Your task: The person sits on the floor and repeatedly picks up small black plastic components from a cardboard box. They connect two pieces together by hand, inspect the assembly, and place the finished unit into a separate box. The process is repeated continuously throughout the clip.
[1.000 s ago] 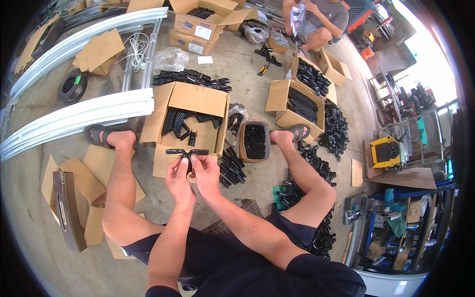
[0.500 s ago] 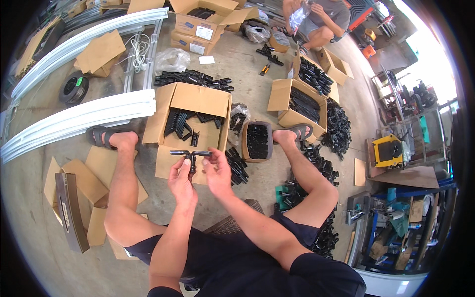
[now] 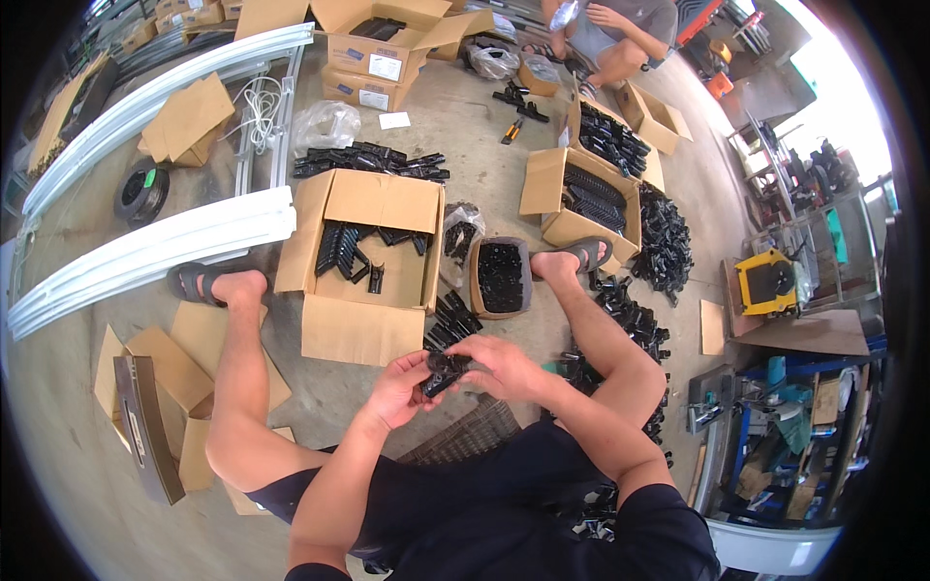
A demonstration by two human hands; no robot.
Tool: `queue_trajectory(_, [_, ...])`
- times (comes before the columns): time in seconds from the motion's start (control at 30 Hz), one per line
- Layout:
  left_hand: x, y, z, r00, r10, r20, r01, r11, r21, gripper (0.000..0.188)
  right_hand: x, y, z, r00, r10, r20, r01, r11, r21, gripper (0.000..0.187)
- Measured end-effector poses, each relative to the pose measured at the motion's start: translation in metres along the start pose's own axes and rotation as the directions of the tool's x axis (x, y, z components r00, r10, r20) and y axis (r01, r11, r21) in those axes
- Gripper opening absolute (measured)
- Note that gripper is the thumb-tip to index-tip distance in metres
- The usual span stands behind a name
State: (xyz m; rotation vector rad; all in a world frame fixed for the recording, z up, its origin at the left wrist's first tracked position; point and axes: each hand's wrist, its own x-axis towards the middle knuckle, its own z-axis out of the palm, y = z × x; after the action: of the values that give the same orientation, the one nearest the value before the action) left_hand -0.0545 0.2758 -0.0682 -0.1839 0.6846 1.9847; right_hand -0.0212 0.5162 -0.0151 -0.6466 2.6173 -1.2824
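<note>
Both hands are together above my lap, closed around a black plastic fitting point(image 3: 444, 373). My left hand point(image 3: 399, 389) grips it from the left with thumb and fingers. From the right, my right hand point(image 3: 499, 366) has its fingers pressed on the upper part of the same fitting. Fingers cover some of it, so its full shape is hidden. Just beyond the hands lies a pile of black fittings point(image 3: 453, 324). Farther off stands an open cardboard box point(image 3: 363, 329), with rows of black fittings point(image 3: 341, 250) inside.
A small box of black pieces point(image 3: 502, 278) stands between my feet. More boxes of fittings point(image 3: 589, 198) and loose heaps point(image 3: 664, 242) lie to the right. White metal rails point(image 3: 155, 257) and a wire spool point(image 3: 142, 192) are at left. Another person point(image 3: 620, 44) sits far off.
Both hands have moved down and to the right, from over the box's near flap to nearer my lap. The fitting, earlier upright with its crossbar showing, is now tilted, and my right fingers have closed on it.
</note>
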Motion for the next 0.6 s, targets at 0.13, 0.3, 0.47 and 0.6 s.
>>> queue_trajectory(0.13, [0.017,-0.024,-0.016,0.97,0.129,-0.207,-0.05,0.936,0.35,0.02,-0.021,0.006,0.02,0.976,0.209,-0.061,-0.2,0.972,0.126,0.039])
queue_trajectory(0.3, [0.025,-0.026,-0.017,0.97,0.195,-0.146,-0.134,0.927,0.351,0.024,-0.024,0.01,0.033,0.88,0.449,-0.158,-0.38,0.863,0.334,0.031])
queue_trajectory(0.47, [0.029,-0.025,-0.021,0.973,0.219,-0.078,-0.164,0.885,0.436,0.027,-0.02,0.015,0.028,0.905,0.381,-0.192,-0.324,0.906,0.271,0.033])
queue_trajectory(0.6, [0.03,-0.026,-0.025,0.972,0.217,-0.094,-0.151,0.876,0.458,0.026,-0.019,0.02,0.029,0.915,0.36,-0.183,-0.328,0.927,0.184,0.034])
